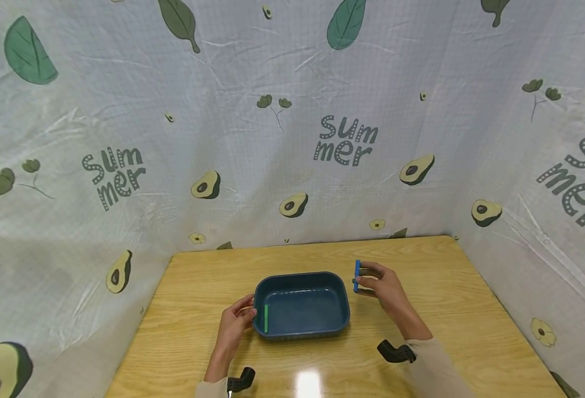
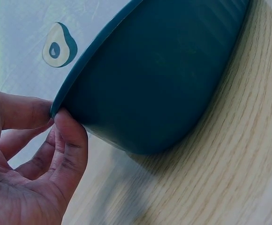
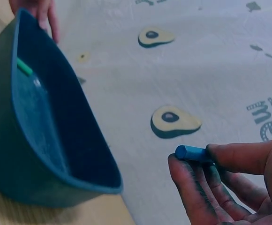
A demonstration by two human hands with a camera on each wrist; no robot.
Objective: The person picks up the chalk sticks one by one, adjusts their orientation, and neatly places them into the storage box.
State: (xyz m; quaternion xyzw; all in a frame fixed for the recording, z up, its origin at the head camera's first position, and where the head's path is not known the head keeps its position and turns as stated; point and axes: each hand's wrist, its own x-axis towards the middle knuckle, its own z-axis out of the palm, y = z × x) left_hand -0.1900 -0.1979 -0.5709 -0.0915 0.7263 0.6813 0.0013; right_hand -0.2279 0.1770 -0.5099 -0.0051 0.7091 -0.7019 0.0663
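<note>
The left sleeve (image 1: 210, 390) and right sleeve (image 1: 443, 369) are plain beige, and a bent black wrist camera (image 1: 395, 352) juts out beside each sleeve's end.

Wood-grain surface (image 1: 188, 309), glare patch (image 1: 308, 384) on its near part. White sheet (image 1: 242, 143) along back and sides, printed with avocados (image 1: 294, 205), leaves (image 1: 347, 25), "summer" lettering (image 1: 346, 141).

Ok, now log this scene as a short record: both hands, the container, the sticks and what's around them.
Left hand: pinches the dark blue container by the rim at its left end
Right hand: holds the blue stick between thumb and fingers
Blue stick position: outside the container, to its right
Container contents: green stick, lying near the left end
Surface: wooden table
Backdrop: white sheet printed with avocados, leaves and "summer"
</note>
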